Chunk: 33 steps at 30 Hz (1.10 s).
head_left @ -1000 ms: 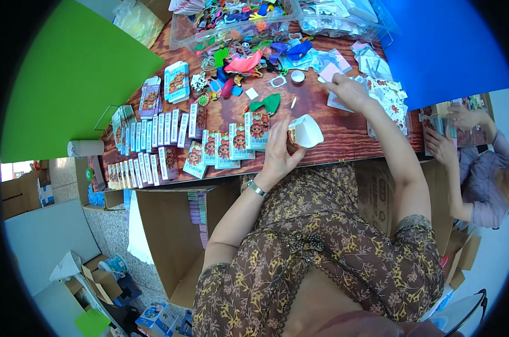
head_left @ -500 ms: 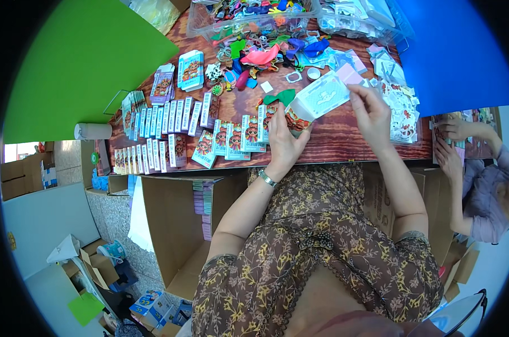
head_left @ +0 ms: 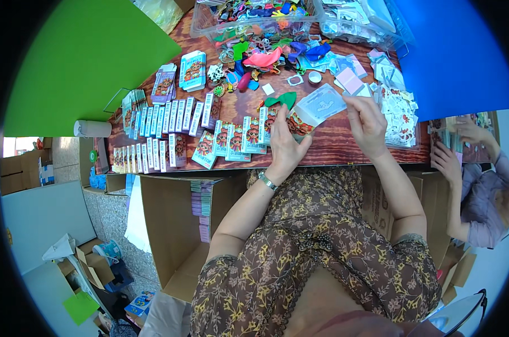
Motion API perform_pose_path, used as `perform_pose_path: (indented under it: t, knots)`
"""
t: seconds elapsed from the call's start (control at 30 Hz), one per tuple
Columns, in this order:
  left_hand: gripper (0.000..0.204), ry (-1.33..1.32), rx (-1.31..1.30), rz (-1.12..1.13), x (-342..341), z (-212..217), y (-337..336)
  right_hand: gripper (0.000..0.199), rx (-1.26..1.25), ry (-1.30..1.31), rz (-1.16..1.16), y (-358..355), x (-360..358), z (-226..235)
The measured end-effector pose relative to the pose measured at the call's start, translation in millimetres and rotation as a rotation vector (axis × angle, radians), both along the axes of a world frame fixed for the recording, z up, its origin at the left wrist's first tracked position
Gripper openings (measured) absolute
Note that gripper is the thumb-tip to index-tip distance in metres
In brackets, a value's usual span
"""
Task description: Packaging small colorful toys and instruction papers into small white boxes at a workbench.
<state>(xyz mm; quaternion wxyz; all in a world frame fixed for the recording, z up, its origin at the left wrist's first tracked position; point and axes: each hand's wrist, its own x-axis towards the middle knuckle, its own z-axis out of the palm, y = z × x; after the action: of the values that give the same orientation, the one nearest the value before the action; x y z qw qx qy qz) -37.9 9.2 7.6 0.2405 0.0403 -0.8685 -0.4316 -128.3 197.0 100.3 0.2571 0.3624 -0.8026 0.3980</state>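
Observation:
My left hand [head_left: 287,145] is closed around a small carton with an orange-brown print [head_left: 299,123], thumb and index finger on either side. Out of the carton's upper right side extends a pale blue-white sheet or flat packet [head_left: 322,105] with a line drawing; whether it is inside or part of the carton I cannot tell. The right hand [head_left: 368,124] has its thumb and fingertips pinched at the far right edge of that sheet. A green balloon [head_left: 282,100] lies just beyond my left fingertips. Several turquoise cartons [head_left: 236,139] lean in a row beside the left hand.
More cartons [head_left: 170,119] stand in rows at left. Clear bins [head_left: 254,25] of small toys sit at the back. Loose trinkets, a pink balloon [head_left: 261,58], pink cards [head_left: 350,81] and a sticker pile [head_left: 399,115] surround the work spot. Another person's hands [head_left: 448,160] work at far right.
The sheet has tipped lower and looks greyer. My right hand has moved slightly down and left with it, while the left hand stays nearly in place around the carton.

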Motion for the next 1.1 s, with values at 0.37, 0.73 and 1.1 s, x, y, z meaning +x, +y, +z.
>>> perform_pose_path:
  t: [0.37,0.73,1.1]
  knots:
    - [0.093,0.079,0.036,-0.082,-1.1,6.9,-1.5,0.017,-0.003,-0.056,-0.053,-2.4,9.1,-2.1]
    - [0.092,0.172,-0.128,-0.098,-0.4,3.5,-1.7,0.023,0.125,-0.026,0.053,-12.6,25.3,-20.9]
    - [0.087,0.150,-0.116,-0.176,1.6,2.7,3.2,0.022,0.307,-0.237,-0.314,111.0,-23.5,-24.0]
